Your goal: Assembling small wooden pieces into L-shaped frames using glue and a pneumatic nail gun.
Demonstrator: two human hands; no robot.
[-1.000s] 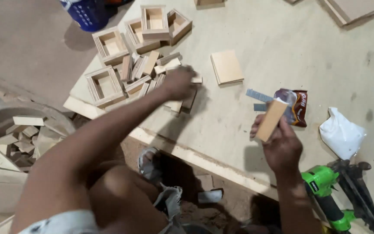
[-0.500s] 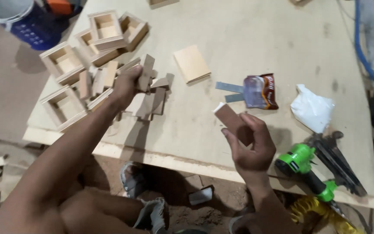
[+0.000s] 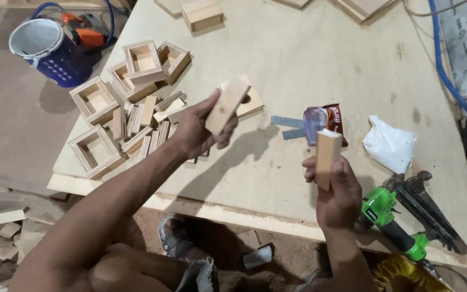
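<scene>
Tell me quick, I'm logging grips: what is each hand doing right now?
Left hand: closed on a flat wooden piece, held above the plywood table.
Right hand: closed on a wooden block, held upright.

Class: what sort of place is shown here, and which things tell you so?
Probably a small woodworking shop: open wooden box frames and cut slats on a plywood worktable, with a green nail gun.

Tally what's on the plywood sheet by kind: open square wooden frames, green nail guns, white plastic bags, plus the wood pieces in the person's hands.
Open square wooden frames: 5
Held wood pieces: 2
Green nail gun: 1
White plastic bag: 1
Total: 9
</scene>
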